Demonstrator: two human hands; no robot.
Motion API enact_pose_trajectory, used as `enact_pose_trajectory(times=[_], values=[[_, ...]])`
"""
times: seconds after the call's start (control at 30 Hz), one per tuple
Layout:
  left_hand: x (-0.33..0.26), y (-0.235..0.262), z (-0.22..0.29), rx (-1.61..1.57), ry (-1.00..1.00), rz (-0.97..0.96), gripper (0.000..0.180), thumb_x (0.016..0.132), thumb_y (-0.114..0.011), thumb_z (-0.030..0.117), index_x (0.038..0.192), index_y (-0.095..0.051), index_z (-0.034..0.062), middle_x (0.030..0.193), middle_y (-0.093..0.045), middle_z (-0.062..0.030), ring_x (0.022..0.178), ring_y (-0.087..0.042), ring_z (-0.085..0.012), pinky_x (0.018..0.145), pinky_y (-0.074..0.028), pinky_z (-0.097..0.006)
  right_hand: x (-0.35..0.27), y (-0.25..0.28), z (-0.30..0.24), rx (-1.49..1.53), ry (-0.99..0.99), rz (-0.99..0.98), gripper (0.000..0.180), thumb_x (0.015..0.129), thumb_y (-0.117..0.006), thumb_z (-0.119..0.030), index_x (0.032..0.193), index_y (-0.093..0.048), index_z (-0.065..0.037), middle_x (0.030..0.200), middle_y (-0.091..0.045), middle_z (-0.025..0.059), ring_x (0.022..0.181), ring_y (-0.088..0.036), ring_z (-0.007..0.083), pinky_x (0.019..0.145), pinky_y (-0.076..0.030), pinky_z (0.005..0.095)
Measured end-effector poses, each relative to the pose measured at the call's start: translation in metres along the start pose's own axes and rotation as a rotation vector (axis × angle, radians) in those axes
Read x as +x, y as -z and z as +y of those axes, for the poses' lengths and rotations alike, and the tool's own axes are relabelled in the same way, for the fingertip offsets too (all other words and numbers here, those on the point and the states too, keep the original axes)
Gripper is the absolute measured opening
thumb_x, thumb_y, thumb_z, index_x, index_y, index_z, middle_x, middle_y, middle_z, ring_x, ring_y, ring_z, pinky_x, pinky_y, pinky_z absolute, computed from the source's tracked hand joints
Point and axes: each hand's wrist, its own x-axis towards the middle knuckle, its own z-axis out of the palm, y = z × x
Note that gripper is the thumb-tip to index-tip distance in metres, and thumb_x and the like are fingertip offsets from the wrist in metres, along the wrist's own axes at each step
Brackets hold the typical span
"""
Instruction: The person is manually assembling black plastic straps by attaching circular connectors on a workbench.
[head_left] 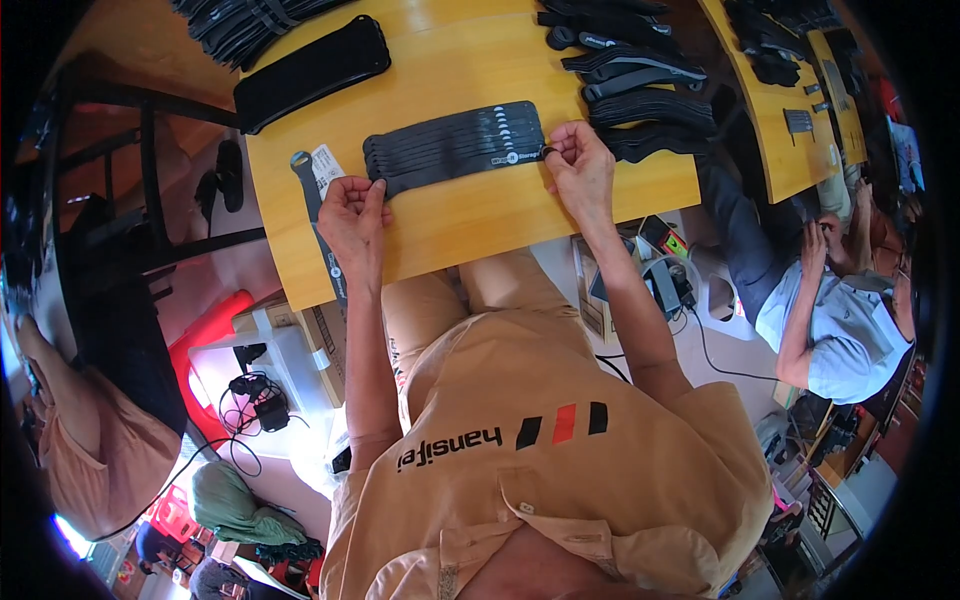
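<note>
On the yellow table [460, 230] in front of me, several flat black straps [440, 150] lie overlapped in a neat row, with pale printing near their right ends. My left hand [352, 215] is closed in a pinch at the row's lower left corner, on the end of the nearest strap. At the other end of that strap, my right hand [582, 170] pinches its dark tip between thumb and fingers. A loose strap with a ring end [312, 205] and a white label [323, 165] lies beside my left hand, partly hidden by it.
A flat black bundle [312, 75] and a stack of straps [235, 25] sit at the far left. Piles of black straps [655, 122] line the table's right side. A person in a light blue shirt [840, 335] sits to the right. Cardboard boxes [320, 350] stand below the left edge.
</note>
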Motion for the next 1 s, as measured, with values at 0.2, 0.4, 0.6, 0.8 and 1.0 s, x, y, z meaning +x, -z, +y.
enact_pose_trajectory(times=[0.2, 0.4, 0.6, 0.8, 1.0], values=[[0.001, -0.001, -0.004, 0.012, -0.048, 0.010, 0.009, 0.081, -0.063, 0.003, 0.082, -0.054, 0.0008, 0.067, -0.053, -0.0015, 0.050, -0.050, -0.0061, 0.045, -0.042, -0.018, 0.001, -0.001, 0.003, -0.079, 0.047, -0.012, 0.015, 0.069, -0.058, 0.007, 0.080, -0.056, -0.002, 0.063, -0.052, 0.0009, 0.052, -0.048, 0.0064, 0.044, -0.042, 0.0204], [0.004, 0.001, -0.005, -0.013, -0.063, 0.003, 0.009, 0.080, -0.063, 0.002, 0.079, -0.055, 0.0011, 0.066, -0.054, -0.0012, 0.048, -0.049, -0.0057, 0.043, -0.040, -0.018, 0.001, -0.001, 0.000, -0.125, 0.092, -0.017, 0.013, 0.070, -0.056, 0.007, 0.080, -0.056, -0.002, 0.062, -0.049, -0.0010, 0.050, -0.046, 0.0052, 0.039, -0.042, 0.0202], [0.002, 0.002, -0.004, 0.003, -0.085, 0.027, 0.006, 0.081, -0.061, 0.003, 0.080, -0.057, -0.0017, 0.065, -0.056, -0.0034, 0.046, -0.050, -0.0075, 0.042, -0.041, -0.020, 0.001, -0.002, 0.002, -0.164, 0.159, -0.016, 0.010, 0.069, -0.054, 0.005, 0.077, -0.056, 0.000, 0.060, -0.052, 0.0032, 0.051, -0.049, 0.0097, 0.046, -0.042, 0.0228], [-0.015, 0.038, 0.002, 0.356, -0.323, 0.279, 0.019, 0.078, -0.064, 0.012, 0.089, -0.059, -0.0030, 0.071, -0.060, -0.0135, 0.061, -0.059, -0.0231, 0.059, -0.048, -0.034, -0.010, 0.012, 0.007, 0.065, 0.100, 0.023, 0.014, 0.071, -0.052, 0.006, 0.082, -0.057, 0.000, 0.067, -0.055, 0.0060, 0.057, -0.052, 0.0124, 0.054, -0.043, 0.0242], [-0.028, 0.073, -0.010, 0.788, -0.209, 0.310, 0.030, 0.070, -0.071, 0.017, 0.092, -0.059, 0.0001, 0.072, -0.062, -0.0148, 0.069, -0.060, -0.0353, 0.067, -0.047, -0.042, -0.034, 0.011, -0.003, 0.072, 0.178, -0.007, 0.017, 0.071, -0.050, 0.007, 0.085, -0.057, 0.001, 0.073, -0.054, 0.0052, 0.060, -0.050, 0.0100, 0.056, -0.042, 0.0229]])
